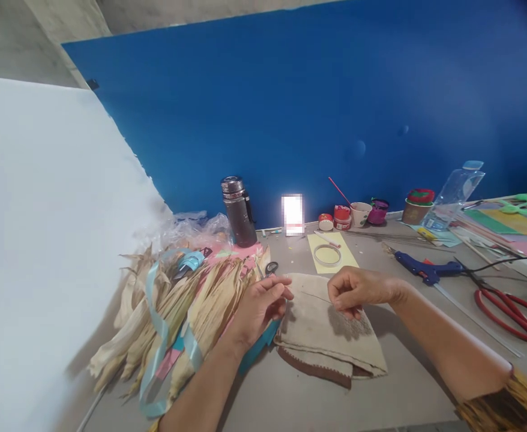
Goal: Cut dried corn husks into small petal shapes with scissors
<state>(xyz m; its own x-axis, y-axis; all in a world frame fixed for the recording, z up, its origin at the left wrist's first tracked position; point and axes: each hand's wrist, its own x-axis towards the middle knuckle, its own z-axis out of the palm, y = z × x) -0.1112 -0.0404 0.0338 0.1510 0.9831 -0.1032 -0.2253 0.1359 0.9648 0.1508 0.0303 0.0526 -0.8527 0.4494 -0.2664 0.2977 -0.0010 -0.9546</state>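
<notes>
Left hand [269,300] half-curled, right hand [350,291] pinched together above folded beige, brown-trimmed cloth [315,330]; what either holds, I can't tell! A light, steady touch should serve best.

The left forearm [209,387] slants up and inward, its left hand [266,300] loosely curled, fingers pointing right. The right forearm [452,348] slants in from the lower right; the right hand [351,291] has fingers folded inward, thumb close to them. The hands face each other, apart.
</notes>
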